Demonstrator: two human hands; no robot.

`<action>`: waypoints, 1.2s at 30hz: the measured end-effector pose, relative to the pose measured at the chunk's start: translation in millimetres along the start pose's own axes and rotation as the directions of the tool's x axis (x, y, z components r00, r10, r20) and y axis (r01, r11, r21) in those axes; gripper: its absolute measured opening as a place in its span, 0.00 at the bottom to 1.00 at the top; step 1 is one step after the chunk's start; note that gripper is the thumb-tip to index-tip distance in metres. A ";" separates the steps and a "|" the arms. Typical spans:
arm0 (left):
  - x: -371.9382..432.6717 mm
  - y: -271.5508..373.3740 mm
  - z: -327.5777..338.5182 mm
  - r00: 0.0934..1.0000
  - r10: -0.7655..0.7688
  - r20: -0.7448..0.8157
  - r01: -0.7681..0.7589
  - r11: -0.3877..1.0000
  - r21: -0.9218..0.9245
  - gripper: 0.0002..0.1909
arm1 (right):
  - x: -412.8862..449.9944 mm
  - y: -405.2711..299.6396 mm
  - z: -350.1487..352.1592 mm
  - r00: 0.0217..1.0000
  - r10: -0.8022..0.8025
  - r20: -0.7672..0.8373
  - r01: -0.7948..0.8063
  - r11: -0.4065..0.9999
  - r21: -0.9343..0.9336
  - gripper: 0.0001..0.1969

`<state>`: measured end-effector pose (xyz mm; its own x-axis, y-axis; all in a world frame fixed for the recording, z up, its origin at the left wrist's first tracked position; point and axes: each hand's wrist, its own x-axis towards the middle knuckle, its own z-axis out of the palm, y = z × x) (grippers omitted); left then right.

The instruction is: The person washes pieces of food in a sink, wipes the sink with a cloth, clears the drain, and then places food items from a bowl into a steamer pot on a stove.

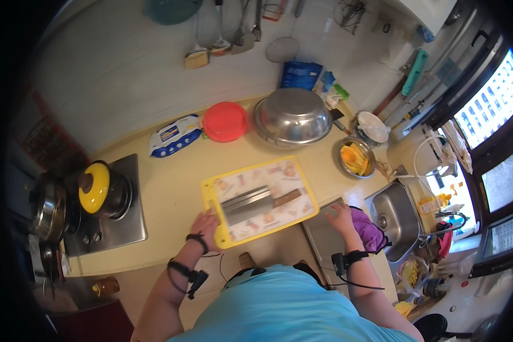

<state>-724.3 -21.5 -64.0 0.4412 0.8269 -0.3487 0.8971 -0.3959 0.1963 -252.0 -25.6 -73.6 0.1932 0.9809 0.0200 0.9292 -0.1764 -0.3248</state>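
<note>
A cutting board (260,228) with a yellow rim and a printed white face lies at the counter's front, its near edge jutting over the floor. On it rests a cleaver (250,206), its wooden handle pointing right. My left hand (206,231) grips the board's left edge by the handle slot; part of the fingers is hidden. To the board's right, my right hand (342,219) is empty with its fingers spread. It is nearest to a purple cloth item (367,231) lying by the sink.
A gas stove (128,226) bears a black pot with a yellow lid (95,188). Along the wall are a wipes pack (175,136), a red plastic lid (225,122) and a large steel basin (295,117). Right stand a bowl of cut yellow pieces (355,159) and a sink (395,213).
</note>
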 end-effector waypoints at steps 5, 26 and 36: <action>-37.4 -19.8 -0.2 0.992 -0.118 0.047 0.115 0.992 0.048 0.51 | 48.6 40.4 2.0 0.950 0.311 0.008 -0.298 0.902 0.312 0.24; -86.1 -52.4 69.4 0.744 -0.631 -0.218 0.424 0.699 -0.576 0.39 | 133.0 88.8 2.7 0.703 0.585 0.404 -0.440 -0.088 0.894 0.15; -30.5 -52.2 28.9 0.528 -0.848 0.040 0.739 0.436 -0.513 0.17 | 58.8 -39.7 -54.9 0.673 0.191 0.715 -0.738 0.229 0.634 0.16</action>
<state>-783.9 -37.6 -90.1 -0.5267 0.7567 -0.3872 0.7051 0.6434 0.2982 -260.3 34.6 -7.6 0.0820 0.6846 -0.7243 -0.1295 -0.7133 -0.6888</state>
